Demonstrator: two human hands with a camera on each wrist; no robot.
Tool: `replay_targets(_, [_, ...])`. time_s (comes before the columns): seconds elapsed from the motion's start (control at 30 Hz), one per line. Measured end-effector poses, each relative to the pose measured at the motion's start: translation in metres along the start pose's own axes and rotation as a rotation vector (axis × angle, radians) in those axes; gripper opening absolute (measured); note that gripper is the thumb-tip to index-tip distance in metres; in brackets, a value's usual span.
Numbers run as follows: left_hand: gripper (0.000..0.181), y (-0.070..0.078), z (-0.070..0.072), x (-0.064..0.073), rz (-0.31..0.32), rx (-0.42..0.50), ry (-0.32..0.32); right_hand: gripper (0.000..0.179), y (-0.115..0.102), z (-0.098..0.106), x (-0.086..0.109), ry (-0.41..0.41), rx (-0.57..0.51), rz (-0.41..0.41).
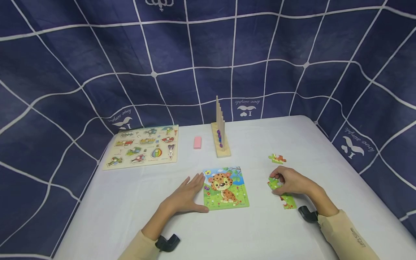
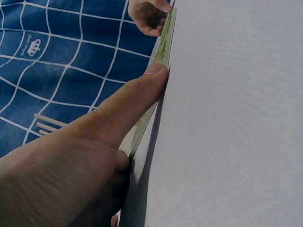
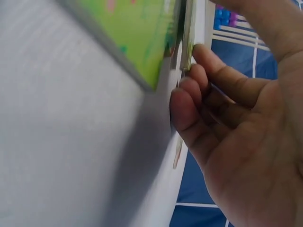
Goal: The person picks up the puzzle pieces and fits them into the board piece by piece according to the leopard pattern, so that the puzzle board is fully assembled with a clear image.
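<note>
A square leopard picture puzzle (image 1: 225, 189) lies on the white table in the head view. My left hand (image 1: 187, 194) rests with straight fingers along its left edge. In the left wrist view the thumb (image 2: 147, 85) touches the puzzle's edge. To the right of the puzzle, my right hand (image 1: 290, 181) pinches a green puzzle piece (image 1: 273, 183). Just below that hand lies another puzzle piece (image 1: 288, 202), partly covered by it. Farther back sits an orange-and-green puzzle piece (image 1: 277, 158). The right wrist view shows curled fingers (image 3: 189, 109) at a thin edge.
A wooden peg board of vehicles (image 1: 143, 148) lies at the back left. A pink block (image 1: 197, 142) stands near a wooden rack (image 1: 223, 153) with upright rods and several purple and blue beads. A dark checked curtain (image 1: 208, 54) hangs behind the table.
</note>
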State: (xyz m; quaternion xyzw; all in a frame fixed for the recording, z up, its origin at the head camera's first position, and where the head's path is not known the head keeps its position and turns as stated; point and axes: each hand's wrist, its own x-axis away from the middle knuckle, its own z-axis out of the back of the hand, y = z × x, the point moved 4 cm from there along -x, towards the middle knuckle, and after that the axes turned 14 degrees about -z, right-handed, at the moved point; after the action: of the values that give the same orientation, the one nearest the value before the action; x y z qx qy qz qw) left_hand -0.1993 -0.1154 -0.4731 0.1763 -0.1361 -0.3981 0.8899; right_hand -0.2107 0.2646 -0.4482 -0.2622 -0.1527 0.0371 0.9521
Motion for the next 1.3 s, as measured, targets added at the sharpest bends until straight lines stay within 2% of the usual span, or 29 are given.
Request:
replay_targets(0.17, [0.123, -0.001, -0.0002, 0.0009, 0.004, -0.011, -0.005, 0.055, -0.001, -0.0002, -0.0031, 0.004, -0.006, 0.007])
replay_targets(0.37, [0.122, -0.0004, -0.0006, 0.0004, -0.003, -0.001, 0.003, 0.062, 0.0034, 0.0004, -0.0005, -0.043, 0.0, 0.013])
replay_targets(0.5, [0.122, -0.0006, -0.0022, -0.0002, -0.004, 0.004, 0.005, 0.057, 0.0049, 0.0013, 0.0025, -0.059, -0.017, 0.044])
replay_targets(0.73, [0.121, 0.0008, -0.0004, 0.0001, -0.004, -0.006, -0.005, 0.048, 0.0068, 0.002, 0.0041, -0.023, -0.021, 0.081])
replay_targets(1.3, [0.122, 0.0, -0.0004, -0.0004, 0.007, 0.0, -0.008, 0.045, 0.0014, 0.0047, 0.0009, 0.078, -0.038, 0.026])
